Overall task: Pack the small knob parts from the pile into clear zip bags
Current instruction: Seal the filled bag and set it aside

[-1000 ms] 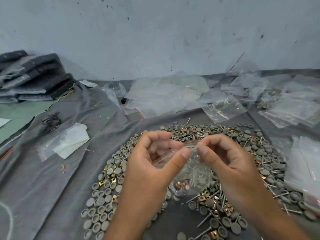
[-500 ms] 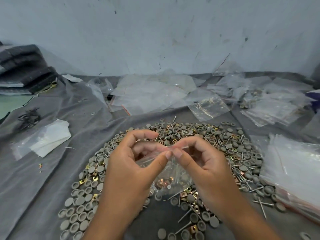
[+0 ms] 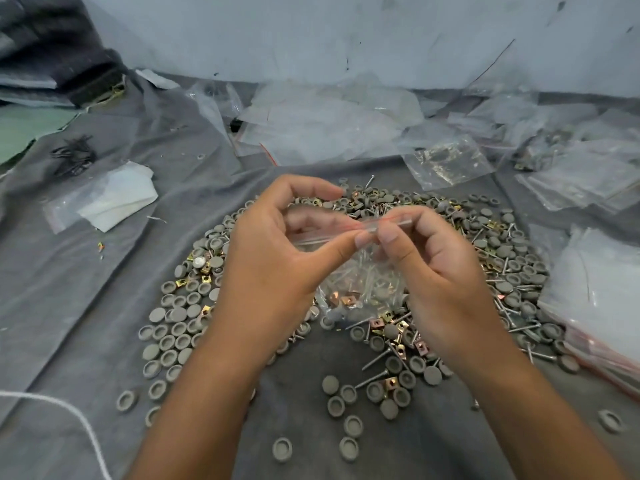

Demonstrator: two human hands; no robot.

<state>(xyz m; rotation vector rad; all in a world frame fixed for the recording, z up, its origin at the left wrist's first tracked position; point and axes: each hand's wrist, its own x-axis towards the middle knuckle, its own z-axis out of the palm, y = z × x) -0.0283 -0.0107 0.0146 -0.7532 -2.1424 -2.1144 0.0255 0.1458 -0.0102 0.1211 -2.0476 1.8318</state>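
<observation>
A: What takes up most of the view?

B: A wrinkled grey cloth sheet (image 3: 86,306) spread over the whole work surface, running up to a pale scuffed wall (image 3: 346,32). Take the pile as the landmark: a broad ring-shaped heap of small round grey knob parts mixed with silver screws and brass square clips (image 3: 502,265) lies on the cloth in the middle.

A: And around that pile?

B: Behind it, a loose drift of empty clear plastic zip bags (image 3: 322,126). To its right, a stack of clear bags with red zip strips (image 3: 595,299), touching the pile's edge. Well to its left, a clear bag holding a folded white sheet (image 3: 114,199), and beyond that a small tangle of black wire ties (image 3: 74,155).

A: The hands?

B: Both are raised over the pile's centre, close together. The left hand (image 3: 273,265) and the right hand (image 3: 440,278) each pinch the top strip of one small clear zip bag with a red line at its mouth (image 3: 363,282), thumbs nearly touching.

A: Anything inside it?

B: Silver screws and copper-coloured clips at the bottom; it hangs just above the pile. Whether the zip is sealed I cannot tell.
</observation>
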